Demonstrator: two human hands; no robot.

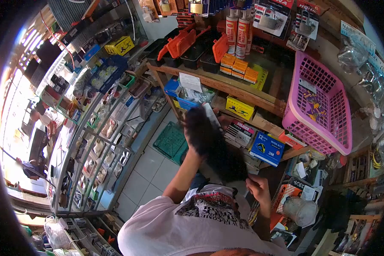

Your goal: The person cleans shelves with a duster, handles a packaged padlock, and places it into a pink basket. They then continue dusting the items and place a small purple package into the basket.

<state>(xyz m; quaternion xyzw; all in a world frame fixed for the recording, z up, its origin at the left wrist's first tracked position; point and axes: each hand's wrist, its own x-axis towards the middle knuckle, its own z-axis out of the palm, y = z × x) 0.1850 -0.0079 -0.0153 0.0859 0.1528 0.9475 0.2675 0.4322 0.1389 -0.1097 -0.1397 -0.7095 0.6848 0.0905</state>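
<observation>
We see a long glass display case with a metal frame curving along the left, its shelves packed with small goods. A pink plastic basket with a gridded wall leans on the wooden shelf at right. Our left hand is raised before that shelf and grips a dark, bristly, blurred duster that hangs down towards our chest. Our right hand is curled into a fist near its lower end; we cannot tell whether it holds anything. A small blue box reads "3M".
</observation>
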